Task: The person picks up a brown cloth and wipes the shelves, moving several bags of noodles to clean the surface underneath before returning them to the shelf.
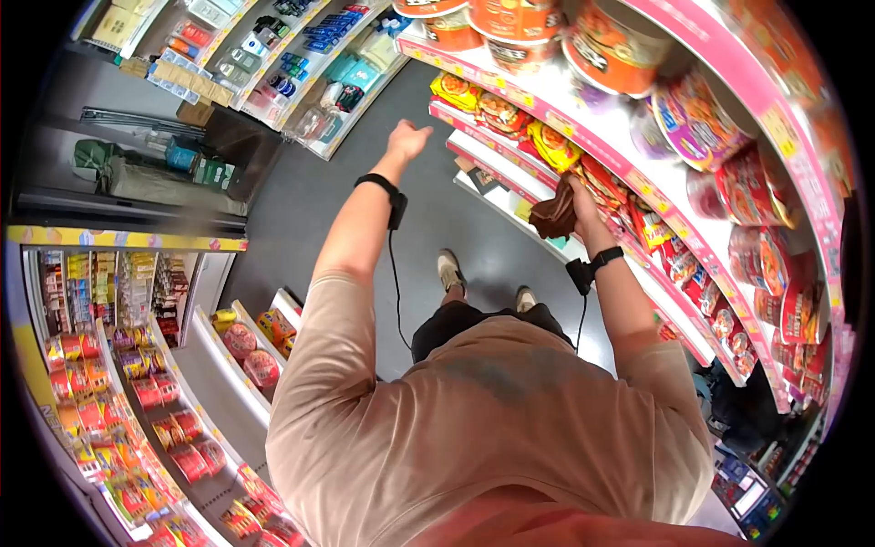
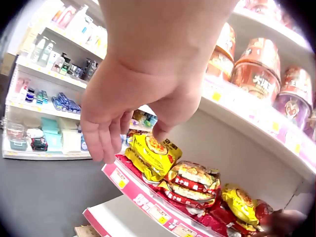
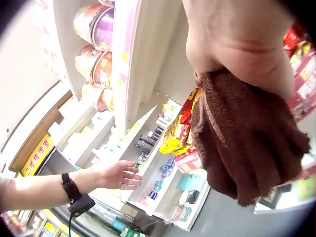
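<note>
My right hand [image 1: 588,214] grips a crumpled brown cloth [image 1: 552,213] beside the shelf of instant noodle packets. In the right wrist view the terry cloth [image 3: 242,138] hangs in folds below that hand and hides its fingers. My left hand [image 1: 408,142] is held out over the aisle with nothing in it. Its fingers hang loosely in the left wrist view, near a yellow noodle packet [image 2: 154,154] at the shelf's end. Beside that packet lie red and white noodle packets [image 2: 192,180], stacked along the same shelf.
Large noodle tubs [image 1: 615,50] stand on the shelf above. Lower down, a white shelf [image 1: 497,196] carries a dark box. Toiletry shelves [image 1: 305,68] are at the aisle's far end, and more packet shelves [image 1: 137,410] stand on the left. Grey floor [image 1: 319,201] runs between.
</note>
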A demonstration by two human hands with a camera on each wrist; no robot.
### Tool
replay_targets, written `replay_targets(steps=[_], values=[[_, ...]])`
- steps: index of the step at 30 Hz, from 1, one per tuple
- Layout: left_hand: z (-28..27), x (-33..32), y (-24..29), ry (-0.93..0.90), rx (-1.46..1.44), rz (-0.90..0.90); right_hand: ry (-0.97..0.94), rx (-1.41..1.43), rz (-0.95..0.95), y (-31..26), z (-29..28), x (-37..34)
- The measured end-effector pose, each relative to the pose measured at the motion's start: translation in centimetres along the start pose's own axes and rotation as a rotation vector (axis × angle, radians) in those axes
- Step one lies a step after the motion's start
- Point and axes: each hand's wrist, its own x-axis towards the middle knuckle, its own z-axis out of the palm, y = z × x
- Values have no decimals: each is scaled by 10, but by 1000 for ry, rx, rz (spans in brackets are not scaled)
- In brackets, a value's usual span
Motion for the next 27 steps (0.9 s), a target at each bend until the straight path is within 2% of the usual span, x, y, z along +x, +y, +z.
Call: replay_targets(steps=[2,5,8,13,16,18,19,21,24,25,27], values=[[5,19,15,57,-60,34,57,-17,14,-2,16,1],[22,79,13,29,-247,29,-16,53,-22,11,21,25],[29,116,19,24,-338,41,86,131,-78,12,37,29],[38,161,17,-109,-430,109,116,226,-77,5,61,18],[61,190,12,-124,-457,186,44,313,-40,16,44,34],[76,208,5,-221,-527,126,87,199,-33,17,39,41],[75,206,5,-299,-584,125,-12,237,76,16,36,47],[63,203,7,-432,-691,125,45,253,40,18,35,47],[50,187,11,-353,-660,162,54,233,16,16,35,53],[47,187,13,-453,-711,87,56,214,17,15,34,54],[39,167,17,-420,-803,43,7,295,51,17,26,55]])
